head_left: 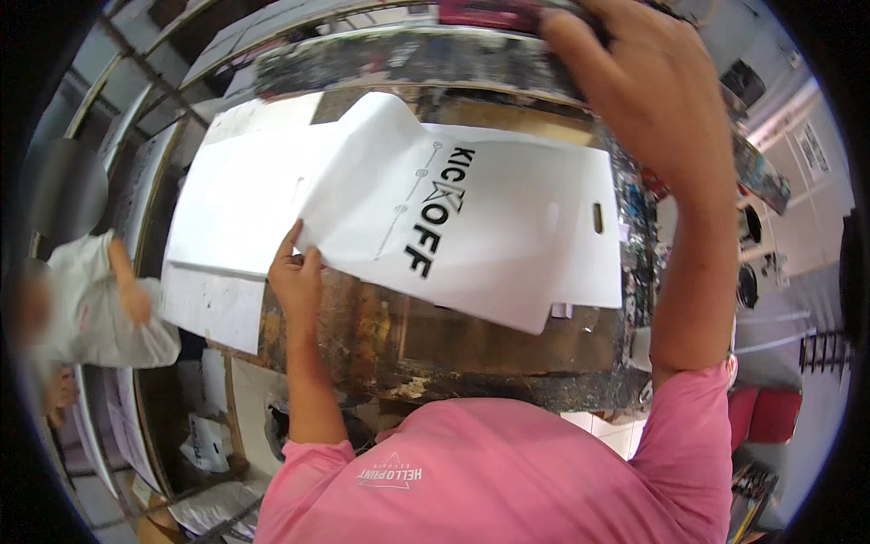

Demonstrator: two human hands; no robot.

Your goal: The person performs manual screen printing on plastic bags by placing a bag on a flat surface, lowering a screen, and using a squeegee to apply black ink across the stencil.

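A white flat bag (507, 218) with black print and a slot handle lies lifted and curled, its left part raised off the worktable. My left hand (296, 272) is closed in a pinch on the near left edge of this bag. Under its right end shows another white bag (598, 295). My right hand (639, 86) is raised at the upper right, by the end of an ink-smeared frame (408, 68). Its fingers curl around something dark at the picture's edge, partly hidden.
A stack of white sheets (245, 204) lies left of the bag. The stained worktable (353, 317) runs beneath. At the left, another person in a light shirt (100, 299) stands beside racks (149, 199). Dark round containers (748, 286) and a red seat (770, 414) are at the right.
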